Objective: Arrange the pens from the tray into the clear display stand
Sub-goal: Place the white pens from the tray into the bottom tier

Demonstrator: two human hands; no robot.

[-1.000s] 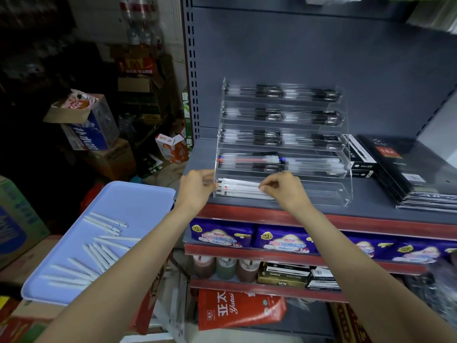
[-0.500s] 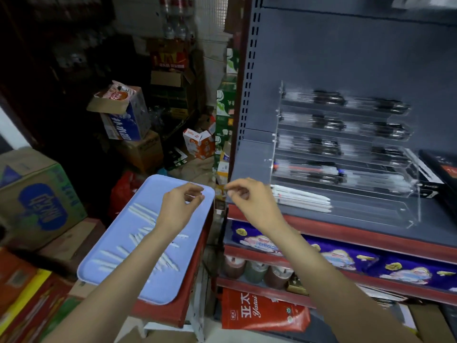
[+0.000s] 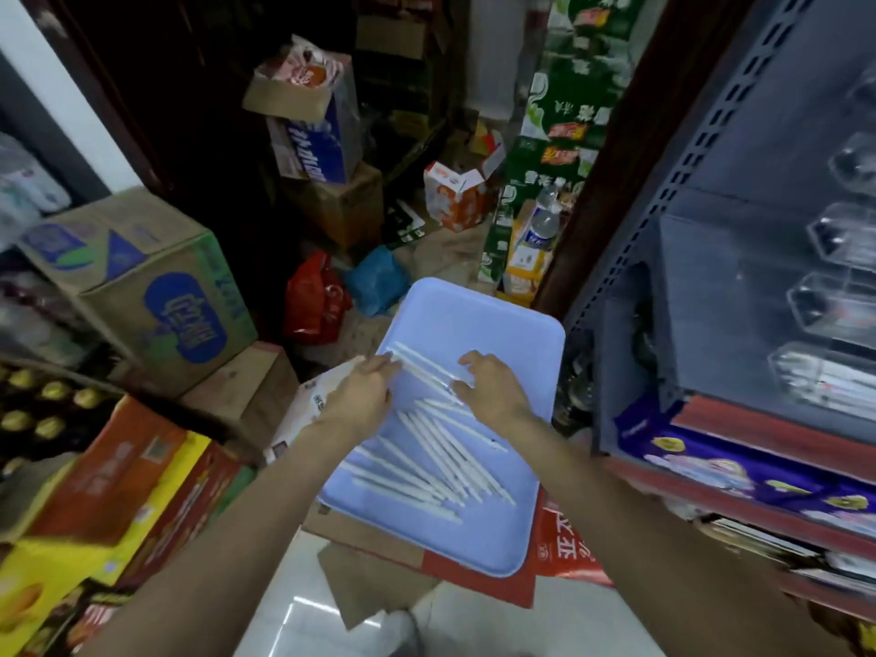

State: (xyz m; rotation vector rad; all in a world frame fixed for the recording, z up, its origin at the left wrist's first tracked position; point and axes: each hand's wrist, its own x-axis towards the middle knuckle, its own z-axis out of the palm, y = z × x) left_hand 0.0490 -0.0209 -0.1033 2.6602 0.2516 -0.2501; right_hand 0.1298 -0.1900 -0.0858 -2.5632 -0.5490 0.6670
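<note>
A light blue tray (image 3: 479,310) lies in the middle on red cartons, with several white pens (image 3: 441,462) scattered on it. Both hands are over its far half. My left hand (image 3: 362,393) reaches from the left with straight fingers, its fingertips touching the end of a small group of white pens (image 3: 422,367). My right hand (image 3: 490,388) hovers at the other end of that group, fingers spread and loosely bent down onto the pens. The clear display stand (image 3: 825,296) stands on the grey shelf at the right edge, partly cut off, with white pens in its lowest tier.
Cardboard boxes (image 3: 151,286) and colourful cartons (image 3: 118,495) crowd the left side. Red and blue bags (image 3: 317,296) lie on the floor beyond the tray. The grey shelf unit (image 3: 701,258) with its red edge stands close on the right. Pale floor tile shows below the tray.
Both hands left the display stand on the shelf and swung left and down to the tray. The view turned with them. The hands now touch pens on the tray.
</note>
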